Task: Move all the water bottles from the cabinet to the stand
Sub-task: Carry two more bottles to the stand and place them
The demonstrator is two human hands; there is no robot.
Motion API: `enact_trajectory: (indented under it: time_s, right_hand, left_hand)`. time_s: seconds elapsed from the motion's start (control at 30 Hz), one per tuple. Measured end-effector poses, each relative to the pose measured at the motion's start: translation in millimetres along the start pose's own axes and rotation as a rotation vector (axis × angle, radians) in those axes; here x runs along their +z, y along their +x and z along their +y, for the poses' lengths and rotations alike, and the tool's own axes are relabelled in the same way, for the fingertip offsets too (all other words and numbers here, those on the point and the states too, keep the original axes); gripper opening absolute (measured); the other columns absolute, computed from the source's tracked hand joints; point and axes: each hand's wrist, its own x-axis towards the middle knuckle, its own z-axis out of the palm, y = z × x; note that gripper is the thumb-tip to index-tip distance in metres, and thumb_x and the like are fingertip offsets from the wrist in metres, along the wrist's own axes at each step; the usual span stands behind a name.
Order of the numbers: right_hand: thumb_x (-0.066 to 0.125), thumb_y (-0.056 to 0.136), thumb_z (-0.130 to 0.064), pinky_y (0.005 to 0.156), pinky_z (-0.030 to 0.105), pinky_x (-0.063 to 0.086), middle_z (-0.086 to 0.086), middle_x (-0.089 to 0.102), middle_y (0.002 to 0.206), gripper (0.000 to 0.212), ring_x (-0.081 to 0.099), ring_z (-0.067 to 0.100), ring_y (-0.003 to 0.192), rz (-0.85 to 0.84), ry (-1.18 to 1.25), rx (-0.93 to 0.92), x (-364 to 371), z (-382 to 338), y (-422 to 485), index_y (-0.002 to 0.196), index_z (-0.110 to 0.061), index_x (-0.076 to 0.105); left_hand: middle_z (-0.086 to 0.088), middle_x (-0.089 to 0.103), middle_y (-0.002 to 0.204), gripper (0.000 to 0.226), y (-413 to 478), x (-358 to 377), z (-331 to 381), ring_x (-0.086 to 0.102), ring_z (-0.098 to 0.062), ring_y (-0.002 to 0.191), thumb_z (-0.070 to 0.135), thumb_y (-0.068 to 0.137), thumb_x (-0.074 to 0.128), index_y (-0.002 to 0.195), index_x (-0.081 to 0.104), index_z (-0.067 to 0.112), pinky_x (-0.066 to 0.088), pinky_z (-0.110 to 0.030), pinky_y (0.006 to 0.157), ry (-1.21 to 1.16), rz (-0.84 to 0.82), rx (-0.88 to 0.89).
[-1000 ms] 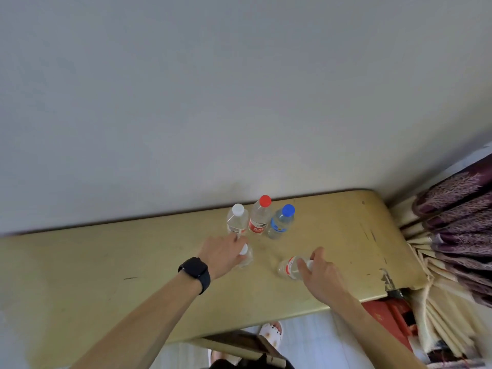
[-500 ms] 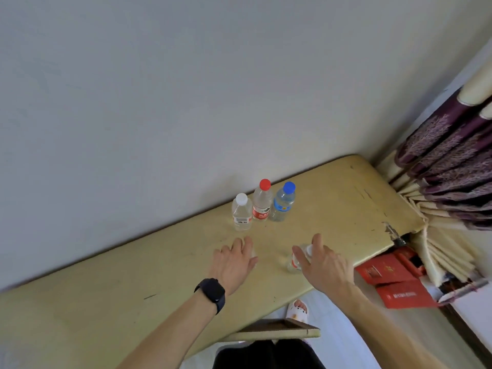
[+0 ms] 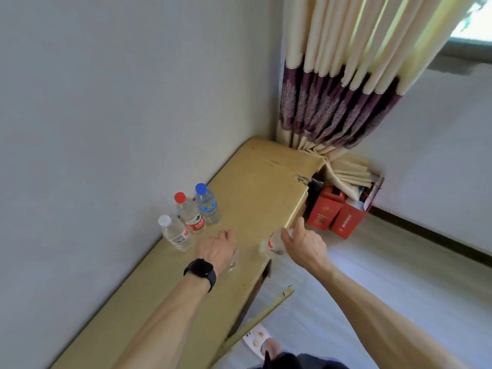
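While three bottles (image 3: 190, 218) are standing at the frame's lower left on the tabletop (image 3: 255, 182), both hands' fingers are each wrapping another bottle, apparently setting them down.

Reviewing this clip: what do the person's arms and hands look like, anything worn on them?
Both forearms are bare, no sleeves or gloves in view. The left hand has a black smartwatch with a dark band on the wrist. The right hand and its wrist carry nothing; no rings can be made out.
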Motion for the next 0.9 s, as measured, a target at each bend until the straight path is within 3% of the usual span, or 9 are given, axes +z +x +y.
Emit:
enact_trajectory:
  time_s: [0.13, 0.33, 0.47, 0.57, 0.67, 0.73, 0.8, 0.9]
  right_hand:
    - [0.043, 0.091, -0.046, 0.046, 0.033, 0.032, -0.001, 0.05, 0.056, 0.03, 0.046, 0.021, 0.047, 0.149, 0.078, 0.116, -46.9, 71.8, -42.5, 0.087, -0.023, 0.025]
    - [0.048, 0.087, -0.052, 0.055, 0.037, 0.036, 0.001, 0.048, 0.054, 0.034, 0.047, 0.036, 0.059, 0.448, 0.079, 0.409, -158.6, 205.9, -163.9, 0.086, -0.024, 0.028]
    - [0.053, 0.088, -0.05, 0.058, 0.036, 0.034, -0.006, 0.044, 0.051, 0.033, 0.055, 0.038, 0.062, 0.69, -0.006, 0.507, -246.3, 280.2, -274.8, 0.087, -0.025, 0.031]
    - [0.054, 0.088, -0.052, 0.061, 0.035, 0.034, -0.001, 0.042, 0.055, 0.032, 0.064, 0.041, 0.07, 0.838, -0.126, 0.616, -303.9, 322.1, -360.8, 0.089, -0.025, 0.036]
    - [0.052, 0.086, -0.058, 0.06, 0.035, 0.034, 0.001, 0.044, 0.06, 0.033, 0.065, 0.041, 0.07, 0.971, -0.216, 0.7, -349.6, 355.3, -444.3, 0.088, -0.029, 0.035]
    - [0.047, 0.084, -0.061, 0.06, 0.034, 0.034, 0.005, 0.051, 0.06, 0.033, 0.065, 0.04, 0.069, 1.056, -0.278, 0.75, -375.5, 372.0, -495.4, 0.087, -0.032, 0.034]
    - [0.048, 0.084, -0.061, 0.06, 0.034, 0.034, 0.003, 0.05, 0.059, 0.032, 0.065, 0.04, 0.069, 1.124, -0.307, 0.81, -397.1, 384.3, -543.8, 0.086, -0.032, 0.036]
    - [0.053, 0.086, -0.058, 0.061, 0.033, 0.035, -0.004, 0.046, 0.058, 0.031, 0.064, 0.038, 0.07, 1.197, -0.296, 0.917, -422.6, 397.3, -610.3, 0.086, -0.03, 0.04]
  left_hand:
    - [-0.008, 0.055, 0.113, 0.035, 13.8, -36.1, 70.2, 0.064, -0.031, 0.088, 0.041, 0.105, 0.027, 0.12, 0.04, 0.013, 0.036, -0.037, 0.058, 0.007, 0.072, 0.194]
    - [0.002, 0.051, 0.1, 0.031, 4.4, -101.7, 222.3, 0.063, -0.025, 0.078, 0.046, 0.103, 0.029, 0.113, 0.041, 0.02, 0.041, -0.037, 0.053, -0.087, 0.306, 0.5]
    - [0.003, 0.054, 0.089, 0.02, -31.4, -160.8, 350.5, 0.063, -0.018, 0.067, 0.039, 0.096, 0.055, 0.101, 0.057, 0.02, 0.053, -0.036, 0.047, -0.066, 0.511, 0.784]
    - [0.004, 0.054, 0.085, 0.021, -72.5, -200.6, 441.2, 0.06, -0.015, 0.056, 0.037, 0.085, 0.069, 0.089, 0.053, 0.025, 0.041, -0.024, 0.037, 0.016, 0.629, 0.954]
    - [0.001, 0.055, 0.099, 0.025, -114.8, -232.0, 522.8, 0.06, -0.023, 0.064, 0.032, 0.094, 0.06, 0.097, 0.035, 0.03, 0.048, -0.036, 0.045, -0.029, 0.654, 1.106]
    - [0.0, 0.05, 0.111, 0.012, -142.8, -253.0, 575.2, 0.051, -0.021, 0.069, 0.027, 0.097, 0.053, 0.105, 0.044, 0.03, 0.046, -0.034, 0.047, 0.054, 0.718, 1.257]
    - [-0.002, 0.046, 0.117, 0.017, -174.4, -277.6, 624.1, 0.051, -0.018, 0.081, 0.024, 0.099, 0.043, 0.114, 0.051, 0.024, 0.041, -0.031, 0.049, 0.107, 0.787, 1.404]
    - [0.002, 0.059, 0.109, 0.025, -231.6, -314.0, 693.4, 0.058, -0.023, 0.078, 0.039, 0.101, 0.035, 0.111, 0.048, 0.021, 0.041, -0.033, 0.055, -0.122, 0.758, 1.489]
